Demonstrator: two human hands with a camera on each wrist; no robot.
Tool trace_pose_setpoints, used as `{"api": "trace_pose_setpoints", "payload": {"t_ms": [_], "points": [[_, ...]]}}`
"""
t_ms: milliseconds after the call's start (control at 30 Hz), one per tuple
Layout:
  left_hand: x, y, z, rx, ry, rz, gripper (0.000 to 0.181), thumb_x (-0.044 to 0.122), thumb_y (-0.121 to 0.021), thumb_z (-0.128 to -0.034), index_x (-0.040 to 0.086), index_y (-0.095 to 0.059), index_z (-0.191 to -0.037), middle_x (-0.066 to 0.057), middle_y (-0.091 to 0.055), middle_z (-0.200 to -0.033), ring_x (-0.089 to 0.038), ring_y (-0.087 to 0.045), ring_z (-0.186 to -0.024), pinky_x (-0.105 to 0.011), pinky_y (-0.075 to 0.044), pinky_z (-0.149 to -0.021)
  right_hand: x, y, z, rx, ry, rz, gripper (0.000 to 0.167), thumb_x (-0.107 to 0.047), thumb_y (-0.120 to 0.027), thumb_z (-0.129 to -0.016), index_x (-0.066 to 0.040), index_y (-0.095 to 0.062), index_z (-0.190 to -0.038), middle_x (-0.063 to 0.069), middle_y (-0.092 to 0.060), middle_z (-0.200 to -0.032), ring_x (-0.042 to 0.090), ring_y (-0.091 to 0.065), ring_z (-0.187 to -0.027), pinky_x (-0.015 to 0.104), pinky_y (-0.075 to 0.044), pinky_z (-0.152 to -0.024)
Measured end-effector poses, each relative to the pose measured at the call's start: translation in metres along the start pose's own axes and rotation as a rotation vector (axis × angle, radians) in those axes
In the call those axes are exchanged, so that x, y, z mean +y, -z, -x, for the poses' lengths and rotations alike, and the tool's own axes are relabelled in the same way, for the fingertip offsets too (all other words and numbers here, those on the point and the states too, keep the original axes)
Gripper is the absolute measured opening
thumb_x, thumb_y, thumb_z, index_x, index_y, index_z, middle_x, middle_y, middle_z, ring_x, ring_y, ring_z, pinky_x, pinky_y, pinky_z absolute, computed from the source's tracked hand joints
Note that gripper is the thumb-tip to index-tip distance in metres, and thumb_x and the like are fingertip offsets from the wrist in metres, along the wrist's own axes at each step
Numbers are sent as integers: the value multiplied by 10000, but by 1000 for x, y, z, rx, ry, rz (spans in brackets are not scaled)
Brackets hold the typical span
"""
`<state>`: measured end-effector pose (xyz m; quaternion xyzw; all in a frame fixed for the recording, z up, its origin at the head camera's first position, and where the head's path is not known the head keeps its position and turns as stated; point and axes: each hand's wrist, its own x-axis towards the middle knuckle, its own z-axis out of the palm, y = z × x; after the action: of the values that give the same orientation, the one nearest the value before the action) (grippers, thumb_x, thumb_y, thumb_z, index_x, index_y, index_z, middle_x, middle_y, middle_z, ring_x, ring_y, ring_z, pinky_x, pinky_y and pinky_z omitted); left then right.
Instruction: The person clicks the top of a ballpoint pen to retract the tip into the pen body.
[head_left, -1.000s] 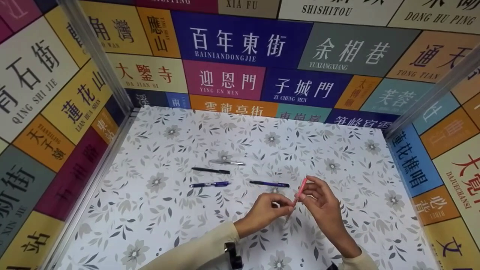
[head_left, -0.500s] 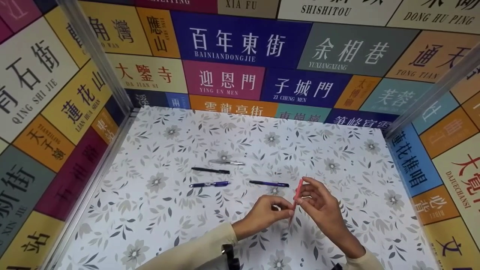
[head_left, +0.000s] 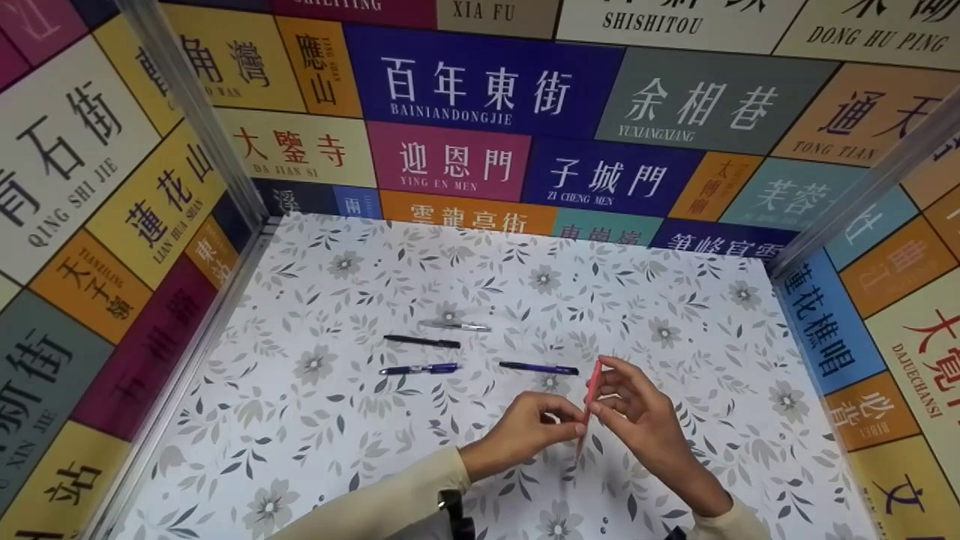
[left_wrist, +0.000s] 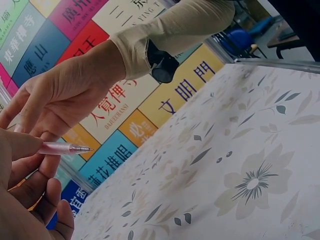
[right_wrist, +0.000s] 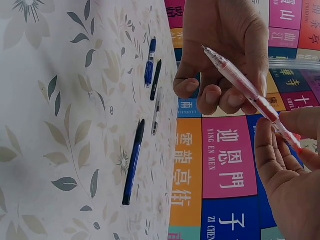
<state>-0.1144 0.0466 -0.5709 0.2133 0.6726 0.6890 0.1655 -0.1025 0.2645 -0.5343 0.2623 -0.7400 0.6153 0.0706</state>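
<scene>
A pink pen (head_left: 595, 379) with a clear front section is held above the table between both hands, tilted, its tip towards the person. My left hand (head_left: 523, 427) pinches it near the middle with thumb and fingertips. The pointed tip of the pen (left_wrist: 67, 148) sticks out past the left thumb. My right hand (head_left: 643, 416) holds the rear part, the index finger at the pen's back end and the thumb lower on the barrel. Seen from the right wrist, the whole slanting pen (right_wrist: 240, 82) lies in front of the left hand's curled fingers (right_wrist: 212, 97).
On the flower-patterned table (head_left: 337, 450) lie a blue-and-black pen (head_left: 538, 367), a blue pen (head_left: 418, 369), a black pen (head_left: 421, 341) and a clear pen (head_left: 459, 325). Panels with street names (head_left: 450, 161) enclose the back and sides.
Both hands have shifted slightly left and towards the person with the pink pen, which now stands a little steeper in the head view. The pens on the table have not moved.
</scene>
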Motion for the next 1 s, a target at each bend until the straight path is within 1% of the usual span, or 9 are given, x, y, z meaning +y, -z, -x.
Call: {"api": "trace_pose_setpoints", "payload": {"t_ms": [100, 267, 433, 533, 633, 833, 1000], "points": [[1, 1, 1, -5, 1, 22, 105, 82, -803, -988, 15, -844, -1059, 71, -778, -929, -23, -697, -853, -212, -587, -794, -1, -1, 0, -1, -13, -19, 685, 225, -730, -929, 33, -534, -1557, 291, -641, -1185, 265, -736, -1079, 310, -640, -881], [3, 1, 2, -9, 11, 65, 111, 68, -803, -987, -2, -838, -1066, 5, -797, -961, -33, -707, -871, -222, -598, -813, -3, -2, -1, -2, -42, -35, 643, 201, -731, -944, 28, -549, -1536, 284, -650, -1165, 272, -741, -1066, 314, -641, -883], [4, 2, 3, -9, 17, 97, 131, 60, -800, -985, -25, -829, -1079, 8, -798, -973, -37, -710, -885, -229, -604, -826, -5, -3, -2, -5, -58, -47, 618, 198, -727, -948, 34, -562, -1521, 295, -656, -1162, 248, -741, -1067, 310, -638, -889], [5, 2, 3, -9, 17, 108, 150, 43, -790, -983, -55, -819, -1092, 26, -799, -971, -38, -712, -882, -228, -606, -819, -5, -3, -2, 1, -71, -46, 610, 191, -733, -948, 26, -574, -1513, 287, -664, -1162, 262, -741, -1062, 307, -637, -888], [6, 2, 3, -2, 21, 117, 144, 28, -787, -978, -53, -825, -1091, 39, -806, -964, -35, -719, -869, -226, -608, -806, -6, -3, -2, 7, -81, -49, 603, 193, -738, -944, 30, -582, -1503, 281, -670, -1152, 286, -738, -1052, 309, -638, -885], [8, 1, 4, 17, 26, 134, 152, 56, -814, -961, -36, -841, -1078, 12, -819, -962, -54, -737, -837, -231, -613, -784, -7, -3, -3, 15, -88, -34, 574, 182, -752, -938, 27, -609, -1472, 260, -677, -1141, 246, -746, -1037, 310, -641, -880], [9, 1, 4, 27, 32, 117, 157, 54, -815, -955, -39, -842, -1079, 12, -822, -970, -48, -731, -840, -236, -615, -791, -8, -2, -4, 12, -72, -52, 555, 197, -739, -938, 39, -613, -1455, 272, -668, -1143, 250, -745, -1031, 302, -639, -863]]}}
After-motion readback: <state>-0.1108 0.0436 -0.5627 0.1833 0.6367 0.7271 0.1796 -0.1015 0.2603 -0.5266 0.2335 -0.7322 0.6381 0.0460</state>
